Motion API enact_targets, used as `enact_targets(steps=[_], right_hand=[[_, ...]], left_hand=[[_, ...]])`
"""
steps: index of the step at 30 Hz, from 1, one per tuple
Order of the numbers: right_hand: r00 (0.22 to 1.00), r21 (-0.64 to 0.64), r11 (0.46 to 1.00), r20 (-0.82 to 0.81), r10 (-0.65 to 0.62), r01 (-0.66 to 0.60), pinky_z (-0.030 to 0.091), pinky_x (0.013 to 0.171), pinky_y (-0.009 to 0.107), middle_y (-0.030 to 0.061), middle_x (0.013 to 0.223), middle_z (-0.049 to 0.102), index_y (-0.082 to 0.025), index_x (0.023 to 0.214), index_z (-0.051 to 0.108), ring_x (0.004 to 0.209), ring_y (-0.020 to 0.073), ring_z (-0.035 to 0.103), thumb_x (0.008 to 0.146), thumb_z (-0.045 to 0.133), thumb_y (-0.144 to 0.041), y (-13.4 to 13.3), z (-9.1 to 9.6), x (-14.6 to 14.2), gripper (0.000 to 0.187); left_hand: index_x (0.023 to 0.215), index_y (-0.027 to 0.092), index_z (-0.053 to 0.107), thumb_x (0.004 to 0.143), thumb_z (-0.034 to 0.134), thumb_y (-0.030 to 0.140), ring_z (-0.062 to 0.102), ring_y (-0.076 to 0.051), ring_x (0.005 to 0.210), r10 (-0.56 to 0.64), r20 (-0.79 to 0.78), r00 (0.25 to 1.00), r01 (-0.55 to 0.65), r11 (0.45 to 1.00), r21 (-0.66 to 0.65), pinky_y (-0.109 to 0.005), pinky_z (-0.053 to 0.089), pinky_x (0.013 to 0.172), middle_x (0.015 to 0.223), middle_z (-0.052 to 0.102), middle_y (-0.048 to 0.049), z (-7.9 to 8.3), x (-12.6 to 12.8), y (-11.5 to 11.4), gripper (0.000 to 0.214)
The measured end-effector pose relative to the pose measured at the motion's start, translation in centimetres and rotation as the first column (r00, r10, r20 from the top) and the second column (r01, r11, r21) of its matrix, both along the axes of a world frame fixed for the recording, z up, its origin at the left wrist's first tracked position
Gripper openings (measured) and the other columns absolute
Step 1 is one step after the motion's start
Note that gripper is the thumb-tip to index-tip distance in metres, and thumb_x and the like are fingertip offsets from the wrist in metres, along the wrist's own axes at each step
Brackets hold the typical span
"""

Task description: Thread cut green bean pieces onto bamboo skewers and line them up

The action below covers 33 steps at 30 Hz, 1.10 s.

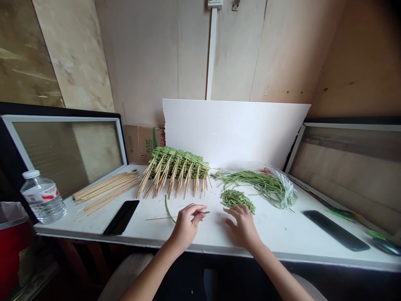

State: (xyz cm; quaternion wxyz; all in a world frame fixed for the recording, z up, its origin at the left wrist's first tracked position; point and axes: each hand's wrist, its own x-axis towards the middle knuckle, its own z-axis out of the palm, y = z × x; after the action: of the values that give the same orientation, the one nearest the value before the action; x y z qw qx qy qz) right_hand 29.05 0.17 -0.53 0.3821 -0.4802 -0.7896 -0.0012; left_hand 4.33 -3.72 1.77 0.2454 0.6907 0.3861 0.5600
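My left hand is closed around a thin bamboo skewer whose bare end points left. A short green piece shows at the fingertips, apparently on the skewer's other end. Beside this hand a long green bean lies curved on the table. My right hand reaches over the near edge of a heap of short-cut green beans, fingers apart and nothing visible in them. Farther back is a stack of skewered green beans, with bundles of skewer ends pointing toward me.
Loose bamboo skewers lie left, near a black phone and a water bottle. Uncut long beans rest in a clear plastic bag at the right. A dark flat object lies farther right on the white table.
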Motion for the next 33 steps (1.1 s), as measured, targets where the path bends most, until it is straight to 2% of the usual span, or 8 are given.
enact_targets(steps=[2,4,7,11,16,22,27,33], right_hand=[[0.985,-0.012,0.988,-0.084,0.153,-0.154,0.050,0.093,0.051,0.0099,0.102,0.074,-0.027,0.117,0.076,0.106,0.0330,0.058,0.096,0.065,-0.047,-1.5,1.9,-1.0,0.031],[0.943,-0.066,0.954,-0.185,0.276,-0.292,0.054,0.086,0.044,0.0081,0.103,0.074,-0.029,0.125,0.071,0.100,0.0282,0.061,0.097,0.064,-0.047,-3.1,3.6,-2.3,0.034],[0.917,-0.059,0.938,-0.238,0.320,-0.343,0.054,0.080,0.040,0.0073,0.094,0.074,-0.028,0.114,0.075,0.090,0.0257,0.062,0.097,0.066,-0.045,-4.7,4.8,-3.7,0.026],[0.920,-0.015,0.962,-0.295,0.257,-0.273,0.052,0.072,0.038,0.0074,0.087,0.073,-0.025,0.091,0.075,0.083,0.0252,0.061,0.100,0.060,-0.044,-4.9,4.9,-3.8,0.025],[0.918,0.028,0.958,-0.280,0.280,-0.284,0.052,0.070,0.038,0.0069,0.088,0.073,-0.026,0.094,0.073,0.081,0.0246,0.062,0.099,0.062,-0.043,-4.3,4.9,-3.2,0.021],[0.910,0.127,0.929,-0.195,0.366,-0.346,0.051,0.077,0.043,0.0070,0.083,0.070,-0.026,0.093,0.072,0.081,0.0261,0.060,0.097,0.065,-0.035,-4.8,5.4,-3.7,0.012],[0.880,0.068,0.907,-0.223,0.420,-0.416,0.047,0.079,0.041,0.0062,0.083,0.066,-0.025,0.086,0.065,0.084,0.0252,0.056,0.101,0.056,-0.031,-5.1,4.5,-3.9,0.019],[0.761,-0.029,0.847,-0.457,0.461,-0.530,0.048,0.081,0.040,0.0051,0.078,0.063,-0.024,0.078,0.064,0.086,0.0252,0.057,0.099,0.058,-0.051,-5.7,3.7,-4.7,0.035]], left_hand=[[0.117,0.019,0.074,0.095,0.065,0.020,0.072,-0.019,0.082,0.041,-0.025,0.999,-0.040,0.999,0.012,-0.035,0.059,0.083,0.092,0.077,-0.0061,0.0,0.2,-0.3,0.023],[0.119,0.020,0.073,0.093,0.066,0.015,0.074,-0.020,0.084,0.033,-0.051,0.998,-0.032,0.999,0.022,-0.034,0.060,0.084,0.091,0.078,-0.0051,0.1,0.5,-0.6,0.027],[0.120,0.021,0.072,0.092,0.066,0.010,0.074,-0.020,0.088,-0.004,-0.077,0.997,0.007,0.999,0.050,-0.033,0.059,0.085,0.093,0.078,-0.0050,0.1,1.0,-1.1,0.030],[0.121,0.023,0.071,0.091,0.069,0.009,0.073,-0.018,0.088,-0.017,-0.139,0.990,0.025,0.998,0.055,-0.031,0.057,0.085,0.094,0.077,-0.0035,0.0,1.0,-1.1,0.033],[0.101,0.020,0.077,0.098,0.063,0.017,0.069,-0.020,0.087,0.055,-0.236,0.970,-0.023,0.990,0.138,-0.030,0.054,0.079,0.094,0.074,-0.0059,0.5,0.6,-1.1,0.015],[0.104,0.021,0.077,0.101,0.058,0.020,0.065,-0.021,0.088,0.060,-0.316,0.947,0.001,0.982,0.190,-0.032,0.051,0.080,0.093,0.072,-0.0075,1.1,0.8,-1.8,0.019],[0.089,0.020,0.076,0.097,0.057,0.008,0.063,-0.019,0.082,0.022,-0.348,0.937,0.047,0.981,0.190,-0.031,0.048,0.078,0.086,0.071,-0.0050,0.8,1.2,-2.1,0.024],[0.079,0.019,0.075,0.092,0.055,0.000,0.064,-0.018,0.079,-0.058,-0.272,0.961,0.109,0.978,0.177,-0.031,0.048,0.080,0.080,0.072,-0.0040,0.5,1.1,-1.9,0.031]])
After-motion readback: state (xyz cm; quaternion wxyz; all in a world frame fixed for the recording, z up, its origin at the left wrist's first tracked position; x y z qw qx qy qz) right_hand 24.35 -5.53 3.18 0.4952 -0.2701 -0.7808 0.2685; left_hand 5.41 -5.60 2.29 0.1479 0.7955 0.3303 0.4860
